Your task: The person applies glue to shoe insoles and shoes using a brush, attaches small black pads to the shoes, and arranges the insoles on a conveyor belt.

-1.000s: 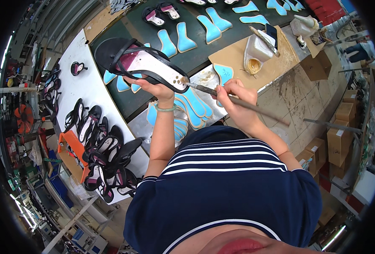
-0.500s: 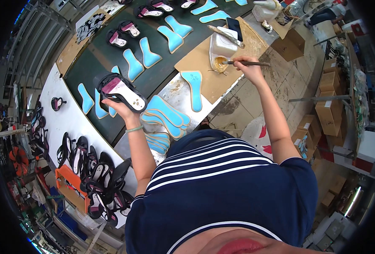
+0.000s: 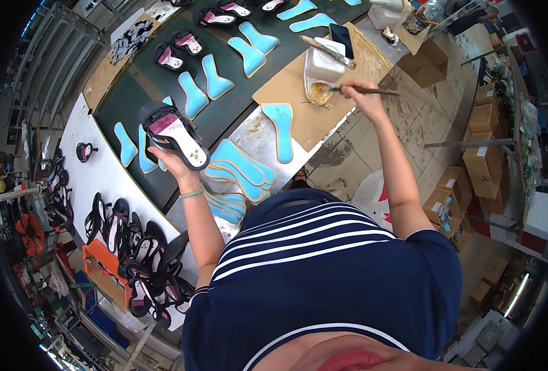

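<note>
My left hand (image 3: 174, 163) is closed around a black sandal (image 3: 184, 139), whose white and purple underside faces up. Between the fingers of my right hand (image 3: 366, 101) is a dark-handled brush (image 3: 380, 91). Its tip dips into the opening of a white plastic container (image 3: 321, 94) holding yellowish glue. That container stands on a stained cardboard sheet (image 3: 299, 117). A light blue, sole-shaped piece (image 3: 279, 133) with handwriting lies between the hands. Nearer my body is a stack of similar blue pieces (image 3: 240, 172).
More blue pieces (image 3: 193, 96) and dark sandals (image 3: 169, 55) rest on a dark green belt (image 3: 150, 93). A phone (image 3: 341, 40) and another brush (image 3: 326, 51) lie by the container. Black sandals (image 3: 147, 253) crowd the white table's left end. Cardboard boxes (image 3: 481, 151) stand at right.
The sandal has shifted slightly toward me and left, its underside turned more upward. My right hand stays at the container, with the brush tilted a little differently.
</note>
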Demonstrator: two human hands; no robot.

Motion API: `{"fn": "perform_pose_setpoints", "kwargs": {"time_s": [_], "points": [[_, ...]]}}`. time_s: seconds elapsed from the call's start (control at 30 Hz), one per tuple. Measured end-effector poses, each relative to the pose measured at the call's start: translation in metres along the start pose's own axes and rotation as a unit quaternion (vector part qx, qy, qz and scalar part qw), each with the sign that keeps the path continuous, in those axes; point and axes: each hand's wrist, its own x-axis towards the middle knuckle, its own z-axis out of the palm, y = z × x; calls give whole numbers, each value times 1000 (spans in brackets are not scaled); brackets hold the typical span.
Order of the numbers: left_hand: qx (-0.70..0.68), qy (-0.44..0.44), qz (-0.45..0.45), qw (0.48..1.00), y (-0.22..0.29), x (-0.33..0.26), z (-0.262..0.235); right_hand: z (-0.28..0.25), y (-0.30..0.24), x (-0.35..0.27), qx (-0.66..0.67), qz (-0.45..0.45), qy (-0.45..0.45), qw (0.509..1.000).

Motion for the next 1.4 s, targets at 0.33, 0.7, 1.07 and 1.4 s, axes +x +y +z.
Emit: {"fn": "perform_pose_setpoints", "kwargs": {"time_s": [0.33,0.7,1.07,1.4], "points": [[36,-71,18,997,-11,8,-11,4,16,-36,214,101,18,971],[7,-146,9,989,-29,-5,44,76,-152,-48,324,-95,-180,924],[46,-186,8,982,-1,-34,66,148,-170,-14,245,-210,-145,936],[59,-219,-7,974,7,-33,61,128,-184,15,226,-161,-259,925]]}}
